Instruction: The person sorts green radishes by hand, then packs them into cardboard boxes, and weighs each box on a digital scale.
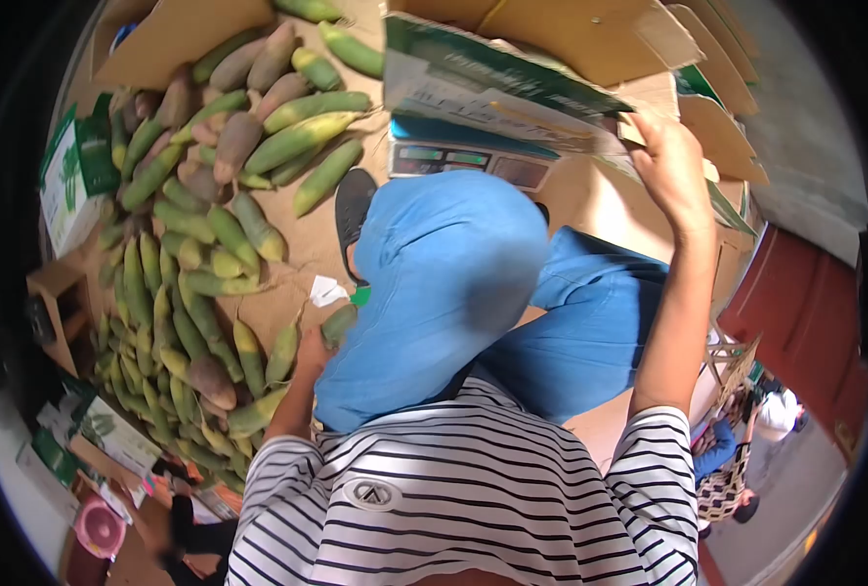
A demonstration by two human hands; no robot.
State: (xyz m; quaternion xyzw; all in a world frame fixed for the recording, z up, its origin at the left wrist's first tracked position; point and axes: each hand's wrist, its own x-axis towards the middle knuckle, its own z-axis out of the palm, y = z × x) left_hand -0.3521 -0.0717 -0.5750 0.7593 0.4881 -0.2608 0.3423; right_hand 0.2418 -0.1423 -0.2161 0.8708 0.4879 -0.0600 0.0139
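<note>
My right hand (666, 161) is closed on the corner of a printed green-and-white flap of a cardboard box (502, 90). That box stands on a scale (522, 171) with a row of small displays, just beyond my knees. My left hand (309, 354) is low beside my bent leg, close to a green radish (339, 325) that is partly covered by the knee. Its fingers are hidden, so whether it grips the radish does not show. Many green radishes (199, 303) lie heaped on the cardboard to my left, some with reddish-brown skin.
A white scrap of paper (327, 291) lies by my shoe (354, 210). Green-and-white cartons (67, 186) edge the pile at left. Open cardboard flaps (732, 137) rise at right, near a dark red door (795, 303). Other people (732, 459) are at lower right; a pink basin (100, 527) is lower left.
</note>
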